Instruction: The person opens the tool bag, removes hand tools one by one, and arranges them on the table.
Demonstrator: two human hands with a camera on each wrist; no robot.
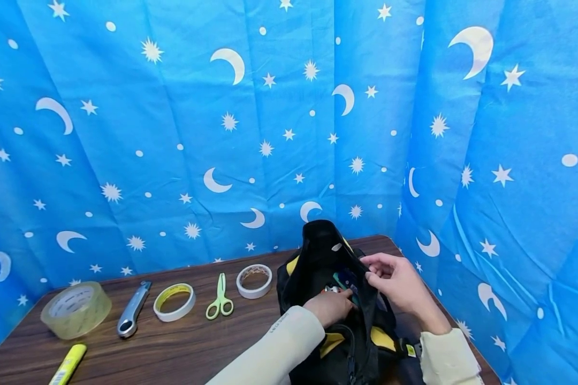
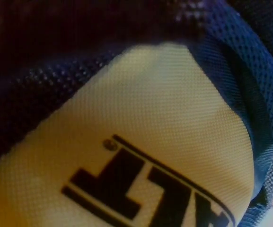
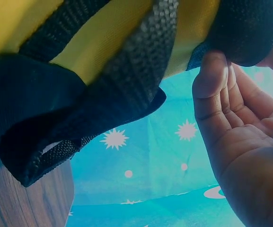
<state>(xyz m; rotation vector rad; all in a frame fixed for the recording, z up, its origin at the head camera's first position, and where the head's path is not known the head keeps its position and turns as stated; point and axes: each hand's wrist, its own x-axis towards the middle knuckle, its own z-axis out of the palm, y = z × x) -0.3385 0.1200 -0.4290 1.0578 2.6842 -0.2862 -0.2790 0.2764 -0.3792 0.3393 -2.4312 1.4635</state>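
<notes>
A black and yellow tool bag (image 1: 294, 289) stands on the right part of the table with its mouth open. My left hand (image 1: 329, 308) reaches into the mouth, its fingertips partly hidden. Beside those fingers lie a dark green item (image 1: 347, 279) and a small red and white item (image 1: 332, 289), both too covered to name. The bag's yellow panel (image 2: 174, 109) with black lettering fills much of the left wrist view, where the hand itself does not show. With thumb and fingers, my right hand (image 3: 245, 137) pinches the black edge of the bag's mouth at the right side.
Left of the bag lie a white tape roll (image 1: 253, 293), green scissors (image 1: 219, 305), another tape roll (image 1: 159, 307), a grey box cutter (image 1: 132, 310), a wide clear tape roll (image 1: 96, 315) and a yellow highlighter (image 1: 69, 364). A blue curtain (image 1: 270, 133) hangs behind the wooden table (image 1: 183, 350).
</notes>
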